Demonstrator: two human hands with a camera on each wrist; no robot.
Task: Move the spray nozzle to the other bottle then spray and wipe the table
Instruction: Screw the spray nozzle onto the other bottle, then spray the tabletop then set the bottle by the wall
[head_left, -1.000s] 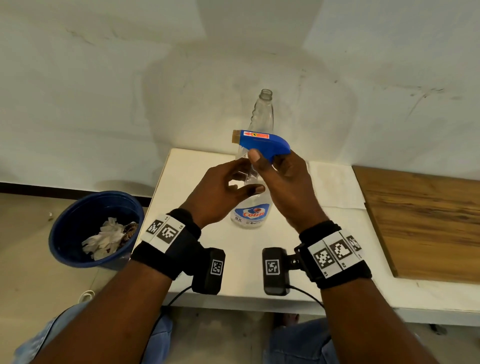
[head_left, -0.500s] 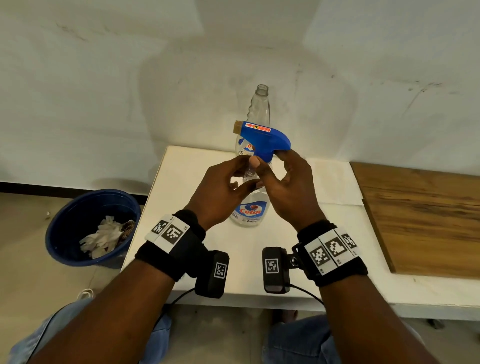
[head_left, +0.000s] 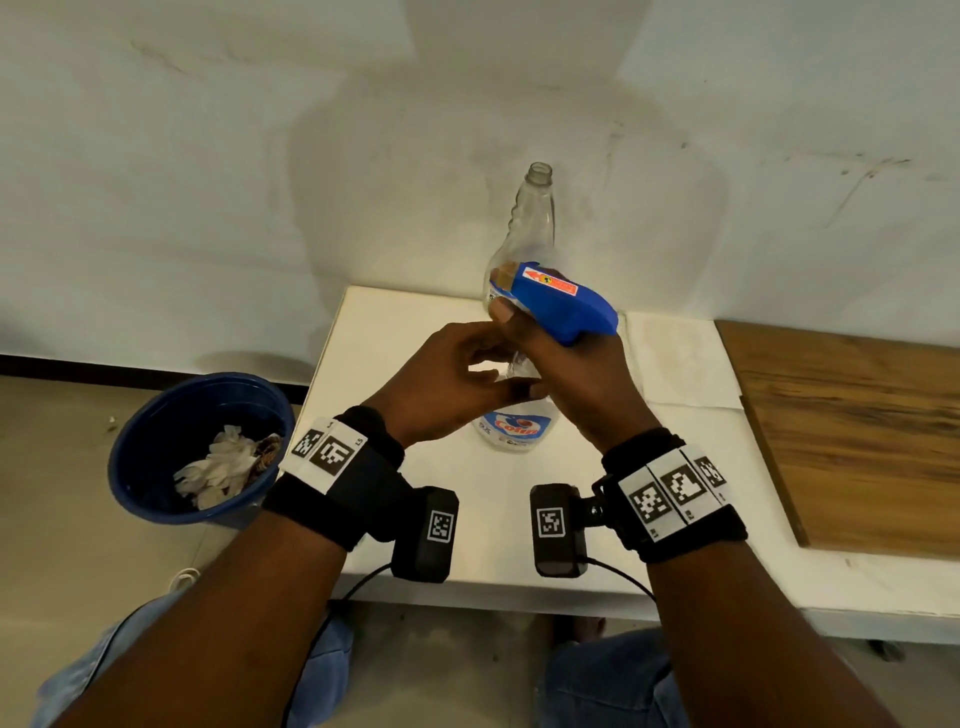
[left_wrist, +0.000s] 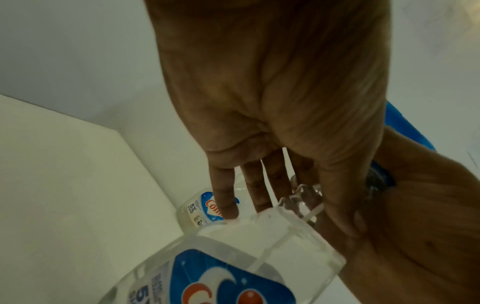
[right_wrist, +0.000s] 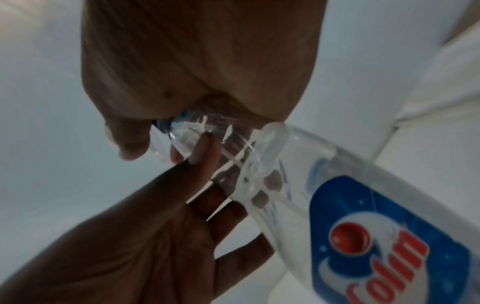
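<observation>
A clear Colin-labelled bottle stands on the white table. My left hand curls its fingers and thumb round that bottle's neck. My right hand grips the blue spray nozzle at the top of that neck, tip pointing left. Whether its collar is threaded on is hidden by my fingers. A second clear bottle stands behind, neck open and bare. The left wrist view shows the near bottle, the far bottle and a sliver of the nozzle. The right wrist view shows the bottle.
A white paper sheet lies flat on the table to the right of the bottles. A wooden board covers the table's right end. A blue bin with crumpled paper stands on the floor at the left. The wall is close behind.
The nozzle has come down closer to my right hand and tilted, and my right thumb now lies against its front. My left hand stays on the bottle's neck.
</observation>
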